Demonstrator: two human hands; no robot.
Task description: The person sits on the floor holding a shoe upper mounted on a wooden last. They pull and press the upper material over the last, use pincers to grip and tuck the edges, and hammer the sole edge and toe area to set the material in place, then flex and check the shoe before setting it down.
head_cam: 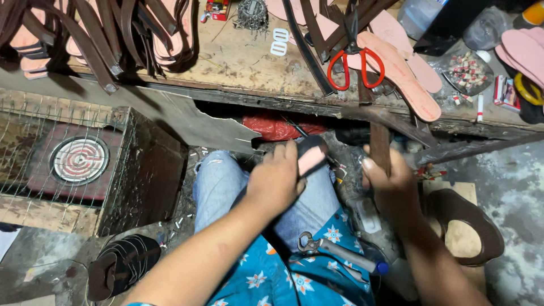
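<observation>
My left hand (276, 180) grips a sandal sole (310, 157) with a pink face and black edge, held over my lap. My right hand (387, 184) is closed around a dark brown strap (379, 144) that rises toward the workbench edge. The two hands are close together, a little apart. Pliers with a blue-tipped handle (340, 252) lie on my lap, on the blue flowered shirt, below both hands.
The worn wooden workbench (243, 65) holds red-handled scissors (355, 63), pink insoles (399, 71), dark straps (96, 34) and white buckles (280, 41). A round electric coil heater (79, 160) sits in a wire-fenced box at left. A brown sole (467, 221) lies at right, a black sandal (122, 272) lower left.
</observation>
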